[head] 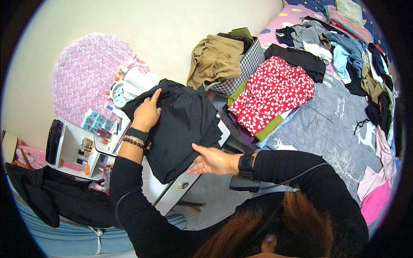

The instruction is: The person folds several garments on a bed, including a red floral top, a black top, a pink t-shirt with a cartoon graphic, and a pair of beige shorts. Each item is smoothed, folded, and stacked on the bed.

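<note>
A black cloth garment (184,119) with a gathered band at its top edge is spread over the white desk (155,183). My left hand (146,113), with a ring, a black wrist strap and a beaded bracelet, holds the garment near its upper left part. At the lower right edge of the cloth is my right hand (213,160), its thumb raised apart from the fingers. The thumb tip overlaps the cloth, and whether the fingers touch it is hard to tell.
A white alarm clock (118,93) and paper roll (138,82) stand behind the garment. Right of the desk are a patterned storage box (250,61) with khaki trousers (216,59) over its rim, and a red floral garment (274,93) on a clothes pile. More clothes (348,54) cover the bed.
</note>
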Demonstrator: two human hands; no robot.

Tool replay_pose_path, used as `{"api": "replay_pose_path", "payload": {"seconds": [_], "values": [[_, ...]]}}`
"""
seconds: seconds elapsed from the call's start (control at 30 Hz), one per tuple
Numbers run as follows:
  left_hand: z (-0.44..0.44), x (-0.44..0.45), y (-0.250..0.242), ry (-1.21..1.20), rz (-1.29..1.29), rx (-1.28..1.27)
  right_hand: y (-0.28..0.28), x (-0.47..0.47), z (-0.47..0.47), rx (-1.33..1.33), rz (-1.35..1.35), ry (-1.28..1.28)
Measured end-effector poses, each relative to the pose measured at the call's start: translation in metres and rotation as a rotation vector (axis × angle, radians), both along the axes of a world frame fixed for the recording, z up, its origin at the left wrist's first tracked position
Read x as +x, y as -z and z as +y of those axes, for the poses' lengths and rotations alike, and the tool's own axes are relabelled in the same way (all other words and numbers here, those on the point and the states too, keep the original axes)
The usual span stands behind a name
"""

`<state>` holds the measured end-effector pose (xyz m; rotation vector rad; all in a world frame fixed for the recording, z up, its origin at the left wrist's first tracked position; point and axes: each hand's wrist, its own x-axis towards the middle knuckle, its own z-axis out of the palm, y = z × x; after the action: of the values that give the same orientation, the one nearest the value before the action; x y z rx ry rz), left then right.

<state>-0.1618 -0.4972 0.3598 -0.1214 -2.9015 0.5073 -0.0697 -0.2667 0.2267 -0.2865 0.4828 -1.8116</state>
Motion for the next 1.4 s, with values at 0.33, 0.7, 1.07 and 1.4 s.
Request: {"api": "replay_pose_path", "payload": {"seconds": [0.33,0.7,1.07,1.4], "values": [[-0.078,0.027,0.044,-0.555,-0.194,0.231,-0.022,0.001,0.004,0.139,0.006,0.255],[-0.066,0.032,0.007,-0.209,0.087,-0.149,-0.015,0.011,0.0,0.202,0.293,-0.011],[-0.086,-0.095,0.075,0.022,-0.37,0.483,0.026,-0.009,0.079,0.339,1.281,0.395],[0.119,-0.041,-0.014,0.203,-0.508,-0.184,0.119,-0.048,0.41,0.849,0.479,0.819]]}}
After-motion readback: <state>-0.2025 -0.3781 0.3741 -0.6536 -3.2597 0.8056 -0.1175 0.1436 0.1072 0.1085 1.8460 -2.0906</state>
